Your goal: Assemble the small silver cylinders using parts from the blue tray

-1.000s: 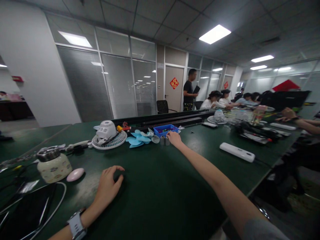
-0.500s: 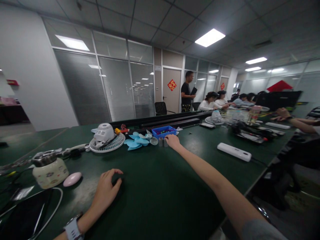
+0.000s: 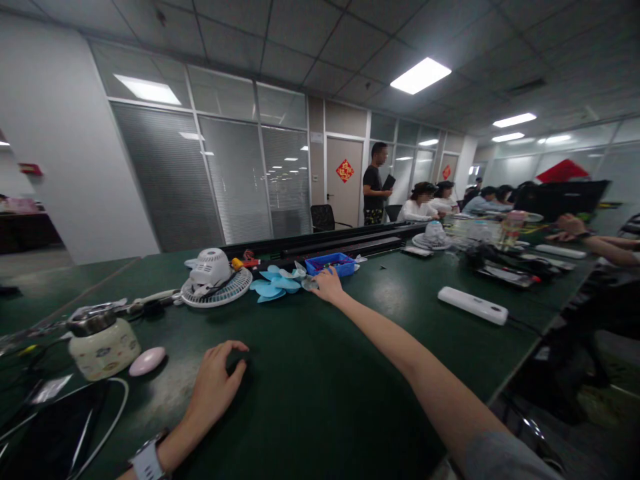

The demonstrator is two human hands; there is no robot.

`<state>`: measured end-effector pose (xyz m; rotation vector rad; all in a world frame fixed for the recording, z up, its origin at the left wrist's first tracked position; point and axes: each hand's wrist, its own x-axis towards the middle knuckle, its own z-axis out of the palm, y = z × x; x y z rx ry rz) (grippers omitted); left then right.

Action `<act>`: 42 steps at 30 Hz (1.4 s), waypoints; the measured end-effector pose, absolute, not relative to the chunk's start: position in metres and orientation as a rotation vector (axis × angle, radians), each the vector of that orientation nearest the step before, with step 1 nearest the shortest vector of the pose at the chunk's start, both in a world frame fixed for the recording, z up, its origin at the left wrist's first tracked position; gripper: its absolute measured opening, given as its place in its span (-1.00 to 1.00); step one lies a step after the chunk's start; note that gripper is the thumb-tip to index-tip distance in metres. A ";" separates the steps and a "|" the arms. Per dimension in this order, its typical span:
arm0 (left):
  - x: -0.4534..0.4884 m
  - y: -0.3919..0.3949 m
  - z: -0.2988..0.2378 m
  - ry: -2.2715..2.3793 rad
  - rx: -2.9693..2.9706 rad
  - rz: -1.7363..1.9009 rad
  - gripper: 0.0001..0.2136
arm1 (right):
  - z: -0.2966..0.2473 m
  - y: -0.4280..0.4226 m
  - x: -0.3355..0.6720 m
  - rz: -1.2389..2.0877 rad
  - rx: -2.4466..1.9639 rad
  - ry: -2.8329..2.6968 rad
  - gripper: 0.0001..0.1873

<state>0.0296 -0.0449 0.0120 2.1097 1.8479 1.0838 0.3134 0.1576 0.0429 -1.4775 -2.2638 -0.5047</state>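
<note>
My right hand [image 3: 326, 285] is stretched far across the green table [image 3: 310, 393]. Its fingers curl down over the spot just left of a small blue parts bin [image 3: 345, 257], and whatever lies under them is hidden. Light-blue fan blades [image 3: 270, 288] lie just to its left, beside a white fan grille [image 3: 235, 285] carrying a white motor housing [image 3: 210, 265]. My left hand [image 3: 215, 385], with a watch [image 3: 145, 461] on the wrist, rests near me on the table. Its fingers are spread loosely over a dark patch.
A cream jar with a metal lid [image 3: 103, 347] and a pink oval object [image 3: 147, 361] sit at the left, above a black tablet ringed by a white cable [image 3: 50, 433]. A white power strip [image 3: 473, 305] lies to the right. Other people sit and stand at the far right end.
My right hand has slid a little left and now covers the two small metal cylinders that stood beside it. My left hand has stayed put.
</note>
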 end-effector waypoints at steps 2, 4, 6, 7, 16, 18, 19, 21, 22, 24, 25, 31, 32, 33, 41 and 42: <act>0.029 -0.045 0.012 1.844 2.112 1.079 -0.75 | 0.040 0.158 0.314 -0.534 -1.490 -2.243 -0.67; 0.029 -0.045 0.011 1.837 2.116 1.082 -0.75 | 0.039 0.158 0.316 -0.560 -1.513 -2.208 -0.64; 0.028 -0.045 0.009 1.837 2.117 1.081 -0.75 | 0.039 0.160 0.319 -0.565 -1.548 -2.180 -0.62; 0.027 -0.045 0.009 1.838 2.118 1.078 -0.75 | 0.039 0.161 0.321 -0.559 -1.565 -2.174 -0.62; 0.025 -0.041 0.004 1.820 2.155 1.072 -0.76 | 0.046 0.160 0.330 -0.478 -1.477 -2.222 -0.73; 0.025 -0.041 0.004 1.823 2.154 1.071 -0.76 | 0.051 0.151 0.328 -0.473 -1.434 -2.222 -0.73; 0.025 -0.041 0.004 1.822 2.154 1.076 -0.76 | 0.054 0.144 0.325 -0.456 -1.405 -2.211 -0.72; 0.025 -0.041 0.004 1.816 2.154 1.104 -0.76 | 0.060 0.126 0.318 -0.360 -1.293 -2.193 -0.71; 0.025 -0.041 0.004 1.813 2.155 1.122 -0.75 | 0.063 0.114 0.314 -0.281 -1.206 -2.204 -0.71; 0.026 -0.042 0.004 1.804 2.162 1.172 -0.74 | 0.068 0.086 0.303 -0.099 -1.000 -2.271 -0.68; 0.027 -0.042 0.005 1.796 2.169 1.201 -0.72 | 0.069 0.072 0.297 -0.018 -0.901 -2.326 -0.65; 0.037 -0.048 0.013 1.670 2.226 1.314 -0.63 | 0.059 0.010 0.267 0.304 -0.606 -2.501 -0.40; 0.040 -0.050 0.015 1.654 2.229 1.321 -0.62 | 0.055 0.007 0.263 0.324 -0.605 -2.500 -0.36; 0.043 -0.051 0.017 1.640 2.233 1.331 -0.62 | 0.051 0.005 0.261 0.335 -0.614 -2.494 -0.34; 0.076 -0.046 0.034 1.528 2.272 1.278 -0.66 | 0.033 0.004 0.255 0.414 -0.722 -2.342 -0.17; 0.079 -0.044 0.037 1.536 2.272 1.260 -0.67 | 0.032 0.003 0.255 0.420 -0.727 -2.325 -0.18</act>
